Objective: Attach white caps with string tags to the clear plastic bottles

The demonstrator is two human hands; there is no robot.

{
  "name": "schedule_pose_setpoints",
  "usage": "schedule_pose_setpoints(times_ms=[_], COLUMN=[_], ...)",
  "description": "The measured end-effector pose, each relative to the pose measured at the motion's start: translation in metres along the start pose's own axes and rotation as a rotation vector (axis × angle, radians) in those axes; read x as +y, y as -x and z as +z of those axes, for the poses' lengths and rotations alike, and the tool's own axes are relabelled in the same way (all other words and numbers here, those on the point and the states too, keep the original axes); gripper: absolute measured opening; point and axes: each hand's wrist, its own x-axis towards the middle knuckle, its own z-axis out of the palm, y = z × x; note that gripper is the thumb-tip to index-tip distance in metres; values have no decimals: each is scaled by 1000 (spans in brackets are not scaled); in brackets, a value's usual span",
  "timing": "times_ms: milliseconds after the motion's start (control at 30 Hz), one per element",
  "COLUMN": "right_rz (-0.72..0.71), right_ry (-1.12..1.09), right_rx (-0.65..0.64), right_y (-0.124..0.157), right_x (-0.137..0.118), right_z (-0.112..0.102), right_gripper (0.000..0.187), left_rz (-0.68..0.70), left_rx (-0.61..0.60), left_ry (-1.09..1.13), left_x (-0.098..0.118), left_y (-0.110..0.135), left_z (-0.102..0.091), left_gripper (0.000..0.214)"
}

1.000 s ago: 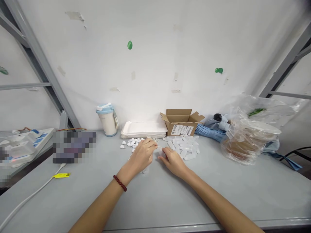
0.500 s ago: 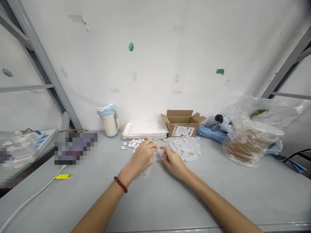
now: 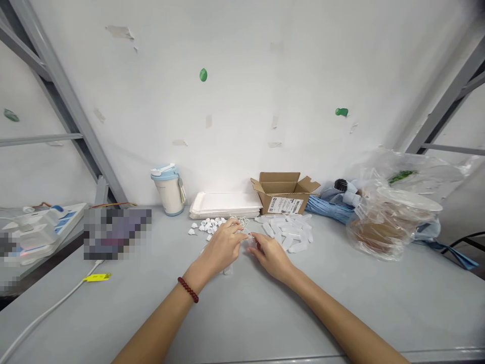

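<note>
My left hand (image 3: 222, 246), with a beaded bracelet on its wrist, is closed in a pinch; what it pinches is hidden or too small to name. Its fingertips meet those of my right hand (image 3: 272, 256), which is curled around a small translucent plastic piece (image 3: 250, 241). Behind my left hand lie small white cone-shaped caps (image 3: 207, 224) and thin pale rings or loops (image 3: 242, 221). A pile of flat translucent plastic pieces (image 3: 291, 233) spreads beyond my right hand. Another clear piece (image 3: 228, 270) shows partly under my left hand.
Along the wall stand a cup (image 3: 168, 191) with a blue lid, a stack of white trays (image 3: 227, 205) and an open cardboard box (image 3: 286, 197). At right are blue fabric (image 3: 329, 208) and a bagged spool (image 3: 394, 217). A blurred-out device (image 3: 117, 235) with a cable lies at left.
My left fingers have lowered and spread slightly, and their tips now meet the right fingertips at the clear piece. My right hand has barely moved.
</note>
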Motion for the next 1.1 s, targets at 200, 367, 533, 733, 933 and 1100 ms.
schedule_pose_setpoints(times_ms=[200,367,533,733,933,1100], right_rz=[-11,-10,33,22,29,60], right_ry=[53,21,-49,-23,-18,-30], right_rx=[-16,1,12,17,34,29], right_y=[0,0,1,1,0,0], right_x=[-1,1,3,4,4,1], right_z=[-1,1,4,7,6,4], right_gripper=[9,13,41,38,33,27], left_rz=[-28,-44,-33,-27,3,-21], left_rx=[26,44,56,71,58,88], left_ry=[11,21,44,33,-5,-14], left_x=[0,3,5,6,9,10], left_y=[1,1,1,1,1,0], left_z=[3,3,5,6,8,8], left_gripper=[35,37,40,38,36,33])
